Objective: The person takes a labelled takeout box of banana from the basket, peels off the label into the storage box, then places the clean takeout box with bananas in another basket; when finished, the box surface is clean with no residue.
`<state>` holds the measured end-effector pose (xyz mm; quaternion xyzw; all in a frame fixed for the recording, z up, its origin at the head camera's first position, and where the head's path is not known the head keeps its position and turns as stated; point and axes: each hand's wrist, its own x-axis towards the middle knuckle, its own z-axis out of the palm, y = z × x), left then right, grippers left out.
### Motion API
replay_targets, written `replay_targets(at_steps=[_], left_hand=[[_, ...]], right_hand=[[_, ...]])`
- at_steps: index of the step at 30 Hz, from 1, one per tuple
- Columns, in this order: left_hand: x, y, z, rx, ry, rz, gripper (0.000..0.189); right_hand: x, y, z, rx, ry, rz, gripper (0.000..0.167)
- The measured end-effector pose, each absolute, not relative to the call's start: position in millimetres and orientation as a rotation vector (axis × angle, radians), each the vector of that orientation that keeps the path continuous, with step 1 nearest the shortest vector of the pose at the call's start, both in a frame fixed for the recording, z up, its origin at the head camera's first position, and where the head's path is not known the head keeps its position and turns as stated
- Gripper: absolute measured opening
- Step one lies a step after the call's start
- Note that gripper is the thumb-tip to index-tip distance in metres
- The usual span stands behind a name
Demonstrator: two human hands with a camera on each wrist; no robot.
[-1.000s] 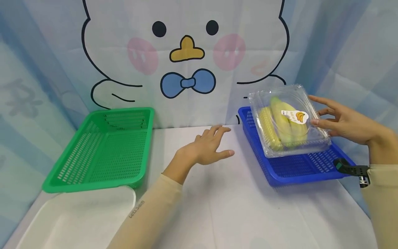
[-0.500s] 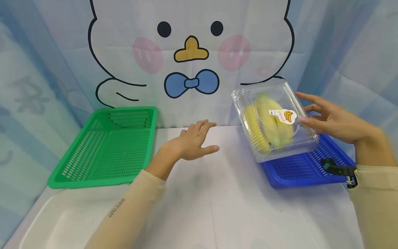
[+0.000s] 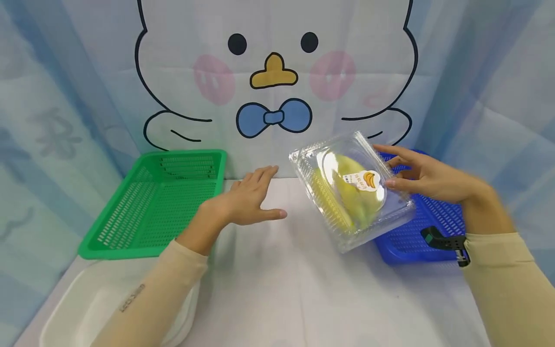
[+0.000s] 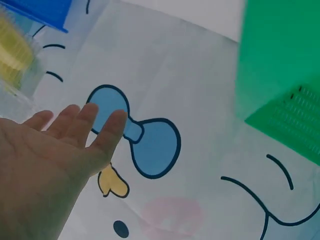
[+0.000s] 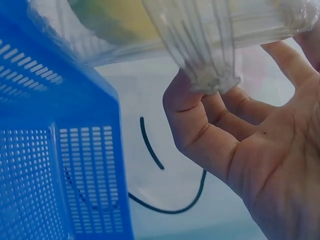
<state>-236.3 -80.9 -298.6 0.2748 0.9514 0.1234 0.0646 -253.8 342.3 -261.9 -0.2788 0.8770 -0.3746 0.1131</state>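
Observation:
In the head view a clear plastic clamshell box (image 3: 321, 154) hangs tilted in the air, with bananas (image 3: 353, 195) and a white banana label inside or on its lid. My right hand (image 3: 427, 176) grips the box by its right edge; the right wrist view shows curled fingers (image 5: 200, 125) against the box's ribbed corner. My left hand (image 3: 243, 200) hovers left of the box with fingers extended, apart from it and holding nothing. The left wrist view shows that palm (image 4: 45, 155) and its spread fingers too.
A blue basket (image 3: 396, 248) stands behind and below the box at right. At left is a green basket (image 3: 151, 253), with a white tub (image 3: 65, 308) in front, partly covered by the left sleeve. A white tabletop (image 3: 277, 289) lies between; a cartoon-printed curtain (image 3: 269, 24) hangs behind.
My right hand has carried the box leftward and a little lower, away from above the blue basket, and the box has tilted more. My left hand has moved left, still empty.

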Motion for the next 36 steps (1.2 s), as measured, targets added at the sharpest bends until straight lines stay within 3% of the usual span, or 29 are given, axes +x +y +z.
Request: replay_targets(at_steps=[29,36], left_hand=[[-204,-125,-303,0.880,2.861,0.406,0.138],[-193,-133,-309,0.846,2.816,0.383,0.142]], right_hand=[[-251,251,-295,-1.109,2.336,-0.881,0.072],[-248,231,-306,-1.062,2.291,-0.831,0.070]])
